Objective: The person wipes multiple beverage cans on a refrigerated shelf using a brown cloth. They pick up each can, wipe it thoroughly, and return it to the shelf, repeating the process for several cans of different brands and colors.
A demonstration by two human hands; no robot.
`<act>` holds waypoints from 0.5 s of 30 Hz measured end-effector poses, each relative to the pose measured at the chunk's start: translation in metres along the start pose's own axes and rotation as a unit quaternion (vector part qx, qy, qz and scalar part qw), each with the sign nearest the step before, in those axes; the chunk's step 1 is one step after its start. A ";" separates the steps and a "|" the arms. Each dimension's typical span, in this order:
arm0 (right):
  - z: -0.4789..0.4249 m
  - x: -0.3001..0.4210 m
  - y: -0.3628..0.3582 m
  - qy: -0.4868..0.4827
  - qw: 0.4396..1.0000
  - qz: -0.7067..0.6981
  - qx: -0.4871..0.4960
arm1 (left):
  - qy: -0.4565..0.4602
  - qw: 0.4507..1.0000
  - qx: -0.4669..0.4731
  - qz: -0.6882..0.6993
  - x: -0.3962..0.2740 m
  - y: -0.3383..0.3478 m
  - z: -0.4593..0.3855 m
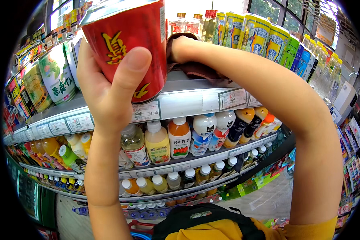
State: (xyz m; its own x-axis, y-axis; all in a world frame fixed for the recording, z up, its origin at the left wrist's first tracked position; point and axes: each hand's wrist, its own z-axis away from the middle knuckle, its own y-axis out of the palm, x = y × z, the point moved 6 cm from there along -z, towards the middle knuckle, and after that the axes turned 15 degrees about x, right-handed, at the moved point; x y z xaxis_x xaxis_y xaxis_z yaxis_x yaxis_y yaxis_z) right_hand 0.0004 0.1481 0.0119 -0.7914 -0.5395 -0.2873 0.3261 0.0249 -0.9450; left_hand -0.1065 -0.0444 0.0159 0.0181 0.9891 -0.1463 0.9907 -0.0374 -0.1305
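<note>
My left hand (108, 81) holds up a red drink can (132, 39) with yellow characters, its thumb across the front and its fingers hidden behind. The can is tilted above the upper shelf's front edge (186, 100). My right arm reaches over that shelf. At its end, my right hand (178, 49) is bent down at the wrist, on or against a dark brown cloth (198, 70) lying on the shelf. Its fingers are hidden behind the can and the cloth, so I cannot tell its grip.
Yellow-and-blue cans (255, 36) and clear bottles (330, 78) line the upper shelf on the right. White-and-green cans (57, 73) stand on the left. Lower shelves hold bottled drinks (180, 138) in rows. Price tags (232, 99) run along the shelf edge.
</note>
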 end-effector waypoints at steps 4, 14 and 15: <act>0.027 -0.001 0.004 -0.065 0.991 0.117 0.012 | -0.003 0.999 0.002 -0.048 -0.004 -0.008 0.004; 0.042 0.010 0.000 -0.070 0.986 -0.016 0.148 | -0.007 0.998 0.007 -0.062 -0.005 -0.002 0.005; 0.062 0.010 -0.004 -0.028 0.987 -0.049 0.152 | -0.006 0.998 0.007 -0.061 -0.003 0.000 0.004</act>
State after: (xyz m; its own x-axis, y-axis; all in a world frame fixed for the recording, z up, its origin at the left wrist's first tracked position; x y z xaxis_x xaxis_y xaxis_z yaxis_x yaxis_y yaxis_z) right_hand 0.0234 0.0904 0.0221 -0.8002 -0.5720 -0.1804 0.3963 -0.2786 -0.8748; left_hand -0.1068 -0.0478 0.0119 -0.1036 0.9846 -0.1407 0.9836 0.0804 -0.1612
